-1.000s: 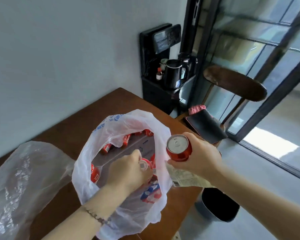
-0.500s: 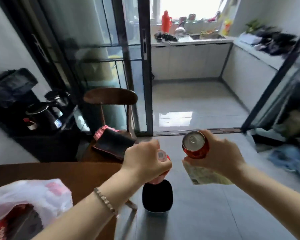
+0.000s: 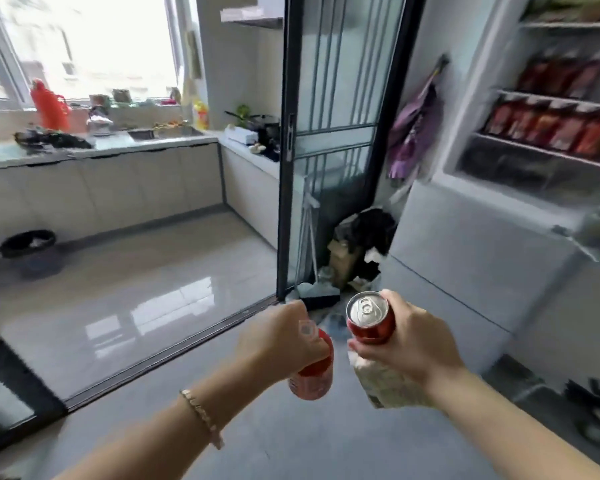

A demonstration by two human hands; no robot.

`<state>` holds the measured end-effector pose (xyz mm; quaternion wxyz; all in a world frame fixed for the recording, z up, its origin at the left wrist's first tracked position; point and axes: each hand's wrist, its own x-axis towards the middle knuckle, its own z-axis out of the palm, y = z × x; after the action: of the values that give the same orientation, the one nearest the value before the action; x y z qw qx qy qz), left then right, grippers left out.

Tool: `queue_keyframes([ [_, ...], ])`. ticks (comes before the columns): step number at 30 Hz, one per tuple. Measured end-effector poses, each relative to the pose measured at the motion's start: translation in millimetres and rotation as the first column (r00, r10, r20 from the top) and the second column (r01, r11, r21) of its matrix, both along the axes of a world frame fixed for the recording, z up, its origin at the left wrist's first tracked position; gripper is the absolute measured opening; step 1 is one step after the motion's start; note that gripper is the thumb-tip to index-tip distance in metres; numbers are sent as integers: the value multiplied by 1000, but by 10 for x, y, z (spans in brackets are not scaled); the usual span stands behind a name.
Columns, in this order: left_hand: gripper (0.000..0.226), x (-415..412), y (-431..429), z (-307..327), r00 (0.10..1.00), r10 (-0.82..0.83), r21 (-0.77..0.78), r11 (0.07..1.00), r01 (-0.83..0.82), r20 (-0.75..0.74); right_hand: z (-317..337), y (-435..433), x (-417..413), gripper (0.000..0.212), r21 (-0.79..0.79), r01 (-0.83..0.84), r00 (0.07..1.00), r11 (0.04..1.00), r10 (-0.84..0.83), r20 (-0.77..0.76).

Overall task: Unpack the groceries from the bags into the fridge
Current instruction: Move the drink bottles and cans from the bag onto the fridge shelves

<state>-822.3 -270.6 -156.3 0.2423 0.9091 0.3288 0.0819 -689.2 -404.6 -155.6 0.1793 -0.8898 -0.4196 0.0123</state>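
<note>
The left hand (image 3: 278, 341) was curled round a red drink can (image 3: 314, 379), gripping it near the top, so that the can hung tilted below the knuckles; its top was blurred and partly hidden by the fingers. A beaded bracelet (image 3: 203, 419) sat on that wrist. The right hand (image 3: 413, 344) held a second red can (image 3: 371, 323) upright, fingers wrapped round its side, with the silver lid and pull tab facing the camera. The same hand also held a pale printed packet (image 3: 385, 386), which stuck out below the can. The two cans were near each other but not touching, both in the air above the grey floor (image 3: 291, 445).

The fridge (image 3: 471, 244) stood to the right with its upper compartment open; a row of red packs (image 3: 548, 128) stood on a shelf inside. Both cans were outside the fridge, lower than its open shelves and to their left. A purple cloth (image 3: 413, 129) hung beside the fridge, and a black-framed sliding glass door (image 3: 326, 133) stood between it and the kitchen. There, a red jug (image 3: 47, 105) stood on the counter (image 3: 118, 147) by the window and a black bin (image 3: 28, 244) sat on the tiles
</note>
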Motion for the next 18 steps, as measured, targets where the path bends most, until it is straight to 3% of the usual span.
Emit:
queue_keyframes([
  [8,26,2314,565,306,973,-204,-44,977,210,109,178,271,1924,66,40,228,967,973,-231,103],
  [18,17,4934,1392,1325,826,-370,-2,912,410,425,1085,920,4119,66,328,448,870,832,-489,53],
])
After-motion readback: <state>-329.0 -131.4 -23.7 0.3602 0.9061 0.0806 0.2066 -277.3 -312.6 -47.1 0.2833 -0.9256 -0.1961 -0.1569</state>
